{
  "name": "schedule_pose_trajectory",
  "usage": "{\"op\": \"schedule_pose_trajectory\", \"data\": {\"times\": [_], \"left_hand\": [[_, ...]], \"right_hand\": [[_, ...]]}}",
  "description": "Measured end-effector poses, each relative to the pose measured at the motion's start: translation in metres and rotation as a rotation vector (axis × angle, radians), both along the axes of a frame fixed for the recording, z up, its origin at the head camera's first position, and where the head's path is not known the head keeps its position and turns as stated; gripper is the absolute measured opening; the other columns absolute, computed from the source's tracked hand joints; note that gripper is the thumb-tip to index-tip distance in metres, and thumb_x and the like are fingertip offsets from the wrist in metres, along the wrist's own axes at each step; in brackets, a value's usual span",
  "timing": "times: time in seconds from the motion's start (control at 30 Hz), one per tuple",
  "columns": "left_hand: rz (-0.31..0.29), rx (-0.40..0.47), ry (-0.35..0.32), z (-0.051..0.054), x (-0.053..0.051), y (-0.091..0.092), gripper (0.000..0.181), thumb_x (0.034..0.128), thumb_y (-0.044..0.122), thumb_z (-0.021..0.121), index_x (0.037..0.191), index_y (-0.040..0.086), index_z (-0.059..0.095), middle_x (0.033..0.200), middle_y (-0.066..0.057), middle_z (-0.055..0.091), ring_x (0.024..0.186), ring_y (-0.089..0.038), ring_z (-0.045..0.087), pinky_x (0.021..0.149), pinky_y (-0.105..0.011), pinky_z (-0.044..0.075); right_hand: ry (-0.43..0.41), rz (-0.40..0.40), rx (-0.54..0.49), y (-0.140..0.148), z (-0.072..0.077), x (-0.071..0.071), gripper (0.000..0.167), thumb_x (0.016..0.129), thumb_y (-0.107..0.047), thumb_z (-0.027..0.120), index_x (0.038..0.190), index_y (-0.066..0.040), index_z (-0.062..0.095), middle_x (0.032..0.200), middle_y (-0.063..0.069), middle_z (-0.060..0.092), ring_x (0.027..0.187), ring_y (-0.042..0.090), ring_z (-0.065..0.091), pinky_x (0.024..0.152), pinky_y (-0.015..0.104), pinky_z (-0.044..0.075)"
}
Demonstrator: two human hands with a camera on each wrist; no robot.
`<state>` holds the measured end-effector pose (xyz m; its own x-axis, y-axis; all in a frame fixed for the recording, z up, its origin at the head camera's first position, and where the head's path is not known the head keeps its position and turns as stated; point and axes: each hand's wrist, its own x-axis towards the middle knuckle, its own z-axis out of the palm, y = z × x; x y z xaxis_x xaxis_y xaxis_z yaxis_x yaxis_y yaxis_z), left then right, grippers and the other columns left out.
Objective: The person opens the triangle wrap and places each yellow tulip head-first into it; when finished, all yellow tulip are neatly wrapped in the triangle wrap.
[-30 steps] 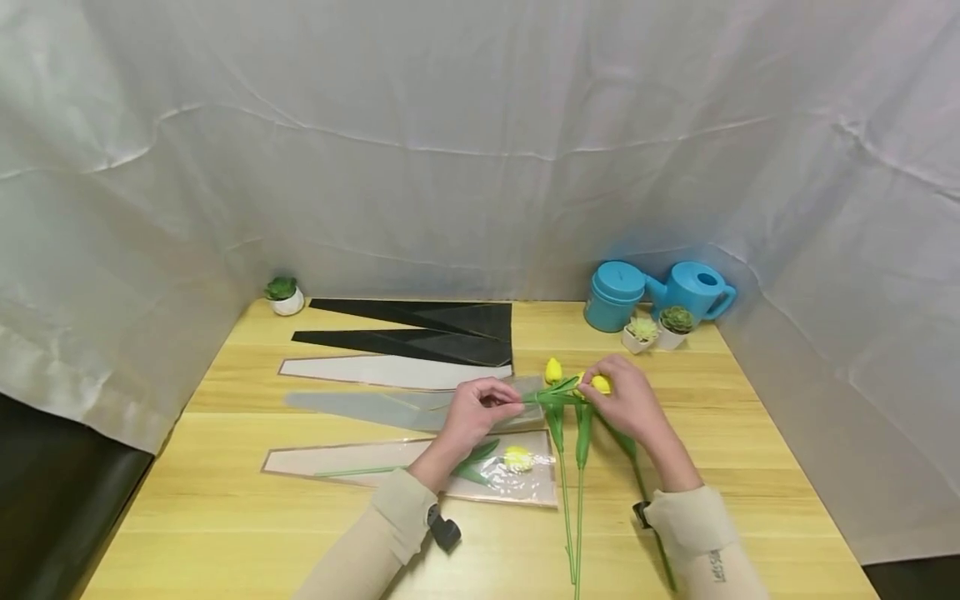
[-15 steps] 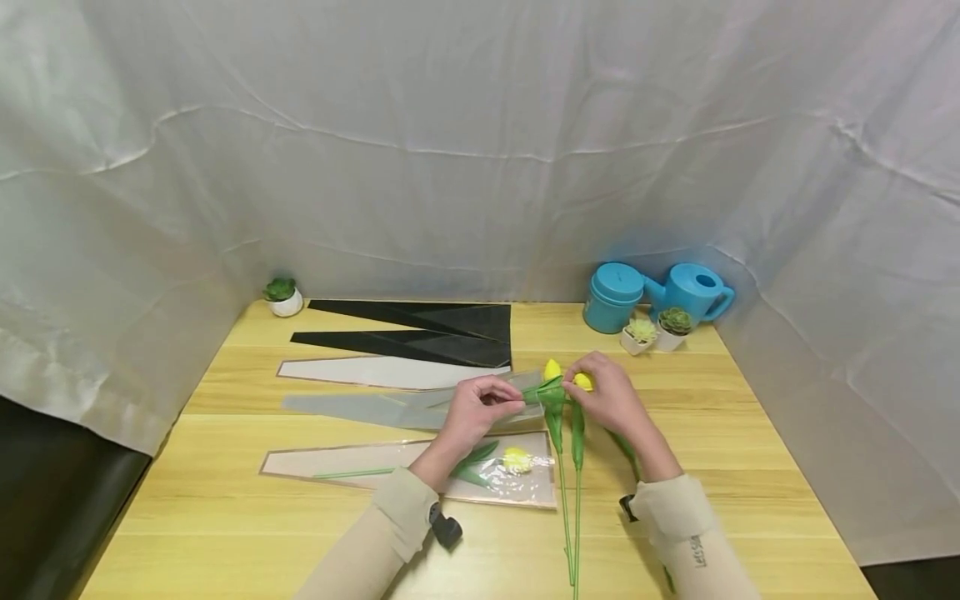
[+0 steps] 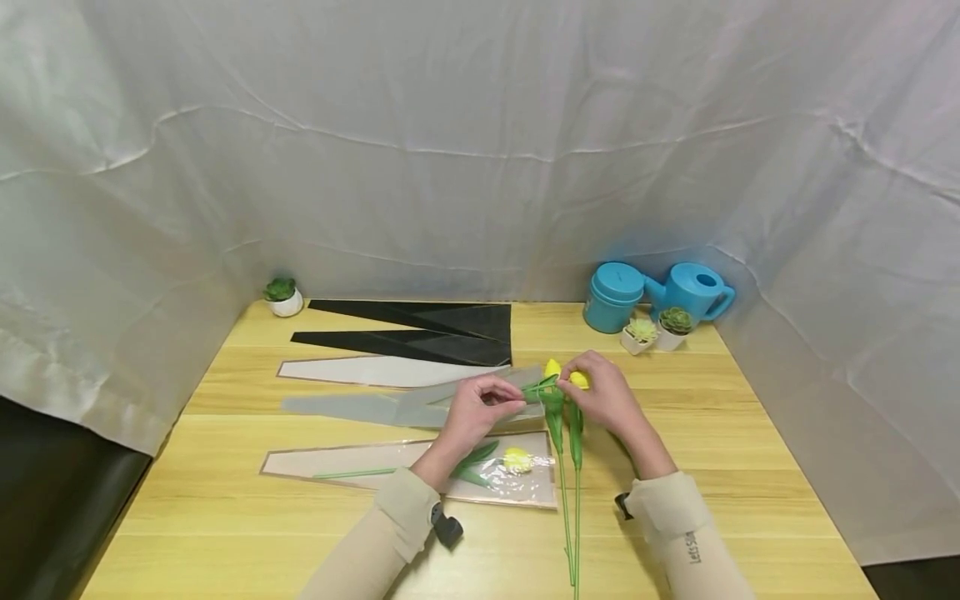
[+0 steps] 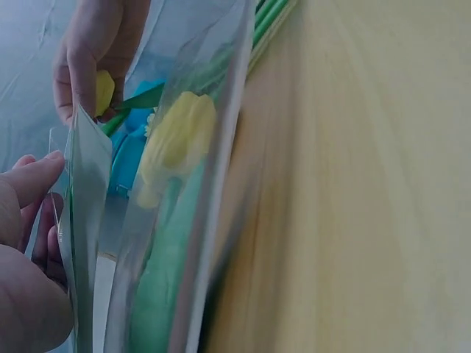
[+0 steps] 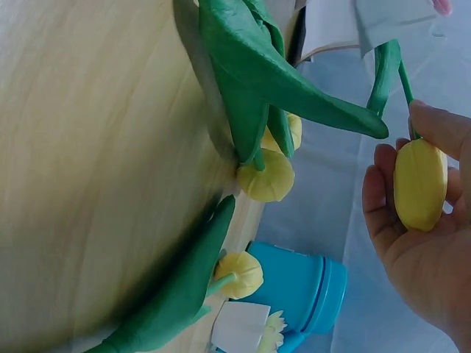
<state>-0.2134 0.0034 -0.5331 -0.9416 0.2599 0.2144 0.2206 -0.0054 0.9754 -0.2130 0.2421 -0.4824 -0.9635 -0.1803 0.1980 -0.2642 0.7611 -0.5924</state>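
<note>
Left hand (image 3: 483, 407) pinches a grey sleeve (image 3: 416, 409), right hand (image 3: 606, 392) a tulip (image 5: 421, 185) (partly inside it).

My head camera looks forward and down; 2 closer wrist cameras, tipped sideways, share my right hand (image 5: 428, 257).

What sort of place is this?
Perhaps a flower-wrapping station, curtained off: grey sheeting hangs behind and beside a wood-grained table, where loose yellow tulips and flat black sleeves lie.
</note>
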Motion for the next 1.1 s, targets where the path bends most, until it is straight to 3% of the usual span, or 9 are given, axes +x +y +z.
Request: {"op": "schedule_pose_trajectory", "data": {"times": [0.1,0.23,0.33,0.47,0.63,0.87,1.1], "left_hand": [[0.015,-0.004,0.016,0.0,0.0,-0.002,0.022,0.0823,0.01,0.088,0.102,0.006,0.079,0.098,-0.016,0.077,0.083,-0.012,0.067,0.075,-0.022,0.054],[0.06,-0.021,0.04,0.001,-0.001,-0.009,0.027,0.0822,0.012,0.089,0.107,0.008,0.079,0.104,-0.014,0.076,0.095,-0.024,0.067,0.088,-0.035,0.055],[0.081,-0.094,0.053,0.003,-0.005,-0.017,0.029,0.084,0.016,0.088,0.111,0.014,0.079,0.112,-0.007,0.076,0.107,-0.026,0.067,0.098,-0.044,0.053],[0.04,-0.231,0.064,0.005,-0.012,-0.026,0.031,0.0882,0.021,0.085,0.118,0.017,0.077,0.117,0.001,0.077,0.117,-0.021,0.067,0.108,-0.046,0.05],[-0.022,-0.319,0.073,0.005,-0.015,-0.031,0.024,0.0905,0.019,0.082,0.114,0.015,0.078,0.112,0.003,0.079,0.111,-0.017,0.072,0.105,-0.042,0.053],[0.046,-0.34,0.111,0.007,-0.016,-0.03,0.014,0.0883,0.017,0.084,0.102,0.016,0.082,0.101,0.004,0.081,0.098,-0.013,0.073,0.089,-0.033,0.058],[0.075,-0.336,0.107,0.007,-0.014,-0.029,0.014,0.0868,0.017,0.085,0.1,0.017,0.083,0.101,0.004,0.081,0.1,-0.014,0.072,0.087,-0.031,0.057]], "right_hand": [[0.004,0.006,-0.007,0.0,0.001,0.0,0.008,0.094,-0.016,0.078,0.091,-0.011,0.073,0.109,0.014,0.07,0.107,0.035,0.065,0.097,0.056,0.052],[0.001,0.008,-0.012,0.002,0.0,0.0,0.008,0.094,-0.017,0.078,0.092,-0.012,0.073,0.11,0.013,0.07,0.108,0.035,0.065,0.098,0.056,0.051],[-0.002,0.004,-0.02,0.003,0.001,0.001,0.007,0.095,-0.017,0.078,0.093,-0.012,0.073,0.11,0.013,0.069,0.108,0.035,0.065,0.099,0.056,0.051],[-0.003,-0.005,-0.031,0.005,0.002,0.001,0.007,0.095,-0.017,0.078,0.093,-0.012,0.074,0.108,0.012,0.069,0.107,0.034,0.064,0.098,0.056,0.051],[0.003,-0.009,-0.028,0.004,0.003,0.0,0.007,0.095,-0.017,0.078,0.094,-0.012,0.074,0.105,0.01,0.069,0.105,0.032,0.064,0.097,0.055,0.051],[-0.001,-0.004,-0.016,-0.002,0.002,-0.003,0.008,0.094,-0.018,0.078,0.093,-0.012,0.074,0.108,0.012,0.07,0.107,0.033,0.064,0.099,0.056,0.051],[-0.037,0.001,-0.02,-0.012,0.001,-0.005,0.009,0.094,-0.02,0.078,0.094,-0.013,0.074,0.11,0.012,0.069,0.109,0.034,0.063,0.101,0.056,0.051]]}}
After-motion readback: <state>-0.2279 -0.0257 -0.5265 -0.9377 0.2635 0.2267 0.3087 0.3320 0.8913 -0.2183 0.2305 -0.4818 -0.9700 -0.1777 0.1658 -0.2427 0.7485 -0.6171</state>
